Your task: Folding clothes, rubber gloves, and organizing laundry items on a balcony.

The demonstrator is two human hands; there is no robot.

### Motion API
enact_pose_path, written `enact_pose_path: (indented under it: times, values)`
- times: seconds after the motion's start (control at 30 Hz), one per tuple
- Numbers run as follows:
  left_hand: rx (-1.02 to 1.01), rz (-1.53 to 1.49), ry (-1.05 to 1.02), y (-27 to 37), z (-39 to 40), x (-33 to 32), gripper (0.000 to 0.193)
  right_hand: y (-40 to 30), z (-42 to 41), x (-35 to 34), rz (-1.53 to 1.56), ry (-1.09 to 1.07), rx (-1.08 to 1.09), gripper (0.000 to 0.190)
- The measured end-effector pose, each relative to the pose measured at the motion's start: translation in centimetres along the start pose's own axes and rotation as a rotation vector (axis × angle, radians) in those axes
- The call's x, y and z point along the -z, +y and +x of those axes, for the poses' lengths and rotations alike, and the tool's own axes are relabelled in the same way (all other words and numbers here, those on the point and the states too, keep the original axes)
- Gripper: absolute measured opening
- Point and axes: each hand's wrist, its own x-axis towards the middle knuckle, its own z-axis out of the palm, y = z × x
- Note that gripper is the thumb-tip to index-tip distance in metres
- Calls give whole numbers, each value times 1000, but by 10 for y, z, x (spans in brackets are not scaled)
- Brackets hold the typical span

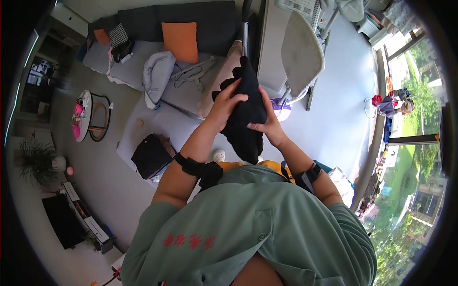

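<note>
A black cloth item [247, 116], probably a garment, hangs bunched between my two hands in front of my body. My left hand [229, 102] grips its left edge, thumb on top of the fabric. On the opposite edge my right hand [267, 123] pinches the cloth, with its thumb over the front. Dark scalloped folds stick out behind my left hand. Just beyond the cloth's upper tip rises a metal pole [245, 39]; whether the two touch I cannot tell. A small grey ironing board [302, 57] stands to the right, above a purple and white garment steamer base [281, 107].
A grey sofa [134, 77] ahead holds a grey garment [157, 77], white hangers [195, 73] and an orange cushion [180, 41]. Folded dark clothes [152, 155] lie on its near section. A round coffee table [84, 114] stands left; windows [411, 118] line the right.
</note>
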Motion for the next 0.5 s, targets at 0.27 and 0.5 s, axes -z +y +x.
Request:
enact_pose_path:
  times: [0.27, 0.5]
  values:
    - [-731, 1391, -452, -14, -28, -16, 102, 66, -19, 7, 1323, 222, -94, 61]
    - [-793, 1422, -541, 3, -37, 28, 101, 64, -13, -56, 1319, 428, 24, 62]
